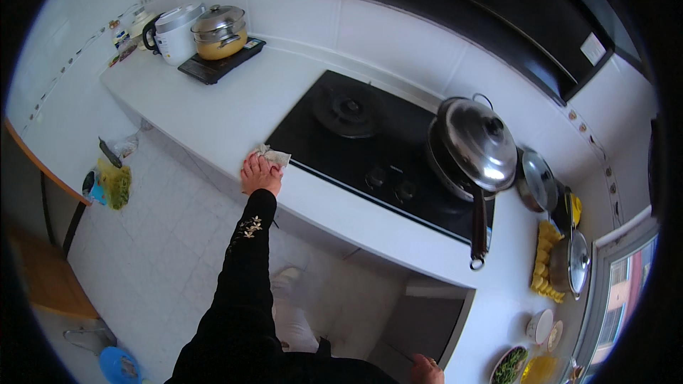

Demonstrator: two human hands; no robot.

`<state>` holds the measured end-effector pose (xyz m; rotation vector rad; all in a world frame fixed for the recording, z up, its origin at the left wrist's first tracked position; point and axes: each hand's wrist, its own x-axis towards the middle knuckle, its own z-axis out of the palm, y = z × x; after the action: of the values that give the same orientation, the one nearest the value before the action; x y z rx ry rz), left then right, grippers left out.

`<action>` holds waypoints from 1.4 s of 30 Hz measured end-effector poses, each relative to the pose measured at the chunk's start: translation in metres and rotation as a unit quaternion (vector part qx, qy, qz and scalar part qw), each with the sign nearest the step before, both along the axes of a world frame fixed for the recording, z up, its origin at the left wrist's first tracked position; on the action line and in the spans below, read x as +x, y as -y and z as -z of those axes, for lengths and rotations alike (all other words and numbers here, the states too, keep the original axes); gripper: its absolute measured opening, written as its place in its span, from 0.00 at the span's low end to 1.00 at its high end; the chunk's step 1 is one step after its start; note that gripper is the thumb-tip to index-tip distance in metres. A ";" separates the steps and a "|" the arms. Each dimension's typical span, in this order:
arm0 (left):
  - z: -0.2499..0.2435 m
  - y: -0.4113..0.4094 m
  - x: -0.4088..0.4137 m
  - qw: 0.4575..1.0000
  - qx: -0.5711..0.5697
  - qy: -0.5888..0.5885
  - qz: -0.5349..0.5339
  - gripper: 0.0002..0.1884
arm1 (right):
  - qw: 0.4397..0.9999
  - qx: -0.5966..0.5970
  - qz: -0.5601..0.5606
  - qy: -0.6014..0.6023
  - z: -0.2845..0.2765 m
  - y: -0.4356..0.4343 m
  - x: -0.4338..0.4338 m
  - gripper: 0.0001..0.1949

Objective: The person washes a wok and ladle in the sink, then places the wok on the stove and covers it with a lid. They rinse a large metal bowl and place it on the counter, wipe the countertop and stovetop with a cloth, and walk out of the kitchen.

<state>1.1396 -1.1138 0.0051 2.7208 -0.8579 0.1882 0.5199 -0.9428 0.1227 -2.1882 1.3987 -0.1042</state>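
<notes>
My left hand (260, 174) presses a crumpled pale cloth (275, 156) onto the white countertop (213, 122), at the near left corner of the black gas hob (341, 133). At the bottom edge of the view is my right hand (426, 369), partly cut off, beside the corner where the counter turns; its fingers are too hidden to tell whether it holds anything. A wok (453, 170) with a domed metal lid (477, 144) sits on the right side of the hob, its dark handle (478, 224) reaching over the counter's front.
At the back left, a steamer pot (220, 37) stands on a black induction cooker (235, 64) beside a white electric appliance (179, 32). Along the right counter are a lidded pot (571, 264), a yellow egg tray (544, 261), bowls (540, 326) and a plate of greens (509, 365). Bagged vegetables (114, 184) lie on the floor.
</notes>
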 end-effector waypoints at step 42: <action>-0.037 0.126 0.216 0.901 0.007 0.049 0.430 0.26 | 0.999 -0.015 0.027 -0.017 0.043 0.095 0.366 0.15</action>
<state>1.3560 -1.2398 0.0424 2.0847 -1.9718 0.1221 0.8864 -1.0383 0.0802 -2.1867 1.4834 -0.1083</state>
